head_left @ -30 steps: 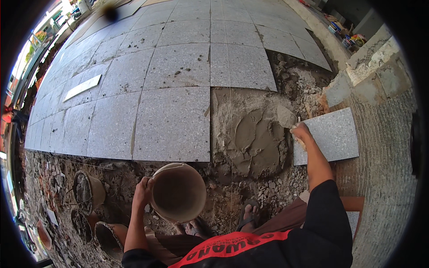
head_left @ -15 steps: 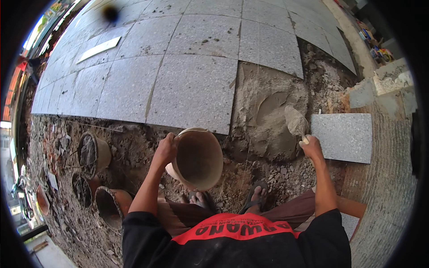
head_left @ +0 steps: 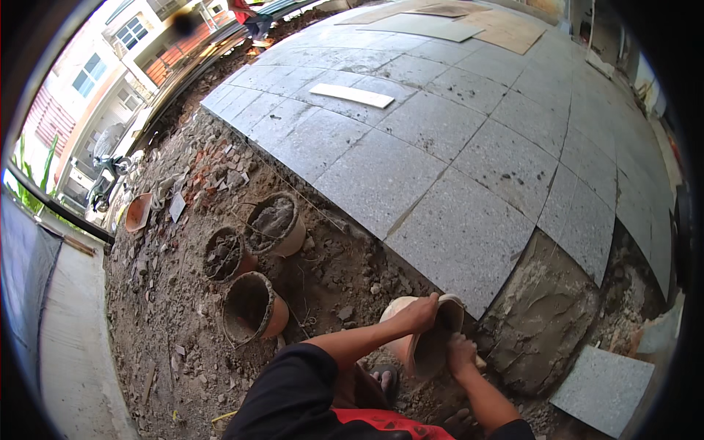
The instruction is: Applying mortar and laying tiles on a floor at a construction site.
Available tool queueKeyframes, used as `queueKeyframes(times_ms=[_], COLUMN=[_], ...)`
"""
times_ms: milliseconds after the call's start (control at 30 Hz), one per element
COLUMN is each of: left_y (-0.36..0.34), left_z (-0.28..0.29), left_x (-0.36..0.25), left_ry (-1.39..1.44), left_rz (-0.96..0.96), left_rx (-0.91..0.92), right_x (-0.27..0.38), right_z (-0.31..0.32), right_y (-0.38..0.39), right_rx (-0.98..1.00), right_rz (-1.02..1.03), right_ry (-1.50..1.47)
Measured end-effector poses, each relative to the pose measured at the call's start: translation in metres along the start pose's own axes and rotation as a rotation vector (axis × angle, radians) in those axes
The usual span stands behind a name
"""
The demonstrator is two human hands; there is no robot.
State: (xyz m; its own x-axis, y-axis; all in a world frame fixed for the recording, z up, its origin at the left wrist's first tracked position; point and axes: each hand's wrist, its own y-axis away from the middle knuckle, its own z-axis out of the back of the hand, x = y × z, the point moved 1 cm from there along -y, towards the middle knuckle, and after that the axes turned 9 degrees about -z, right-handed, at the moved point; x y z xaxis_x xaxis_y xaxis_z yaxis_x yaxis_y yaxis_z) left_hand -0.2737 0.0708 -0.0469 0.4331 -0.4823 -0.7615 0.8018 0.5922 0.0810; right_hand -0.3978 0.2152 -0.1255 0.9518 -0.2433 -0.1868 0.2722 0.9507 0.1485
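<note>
My left hand (head_left: pixel 418 315) grips the rim of a pale plastic bucket (head_left: pixel 403 350), which is tipped on its side over the edge of the mortar. My right hand (head_left: pixel 462 356) is closed on a trowel handle (head_left: pixel 479 362) at the bucket's mouth; the blade is hidden. Right of them is a bed of wet grey mortar (head_left: pixel 539 319), beside the laid grey speckled tiles (head_left: pixel 462 235). A loose tile (head_left: pixel 601 389) lies at the lower right.
Several mortar-crusted buckets (head_left: pixel 273 238) stand on rubble (head_left: pixel 169 293) at left, near an orange pan (head_left: pixel 138 213). A white strip (head_left: pixel 352 93) and boards (head_left: pixel 506 33) lie on the tiles. A person in red (head_left: pixel 249 18) and a scooter (head_left: pixel 103 176) are beyond.
The view has turned left. The bucket has gone from mouth-up to tipped sideways at the mortar's edge. My right hand has moved from the mortar to the bucket's mouth.
</note>
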Motion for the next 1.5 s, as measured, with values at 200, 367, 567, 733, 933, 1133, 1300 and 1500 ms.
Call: queueKeyframes(times_ms=[200,367,567,733,933,1133,1300,1500], left_y=[0.014,0.015,0.030,0.025,0.017,0.045,0.042,0.042], left_z=[0.002,-0.003,0.011,0.037,0.069,0.088,0.077,0.084], left_x=[-0.015,-0.006,0.013,0.020,0.031,0.075,0.078,0.076], left_ry=[0.029,0.072,0.024,0.091,0.075,0.093,0.150,0.081], left_rz=[-0.026,-0.032,-0.095,0.054,0.261,0.319,0.232,0.256], left_rx=[0.148,0.131,-0.049,-0.119,-0.045,-0.027,-0.078,-0.035], right_x=[0.036,0.022,0.039,0.018,-0.086,-0.219,-0.309,-0.335], right_z=[0.051,0.034,-0.020,-0.015,0.038,0.038,0.031,0.037], right_y=[0.019,0.014,0.035,0.022,0.023,0.064,0.077,0.012], right_rx=[0.490,0.469,1.114,0.924,1.016,0.542,0.264,0.217], right_rz=[0.263,0.520,0.016,0.270,0.066,-0.276,-0.911,-1.049], right_ry=[-0.341,-1.245,-1.408,-1.290,-1.518,-1.115,-1.035,-1.083])
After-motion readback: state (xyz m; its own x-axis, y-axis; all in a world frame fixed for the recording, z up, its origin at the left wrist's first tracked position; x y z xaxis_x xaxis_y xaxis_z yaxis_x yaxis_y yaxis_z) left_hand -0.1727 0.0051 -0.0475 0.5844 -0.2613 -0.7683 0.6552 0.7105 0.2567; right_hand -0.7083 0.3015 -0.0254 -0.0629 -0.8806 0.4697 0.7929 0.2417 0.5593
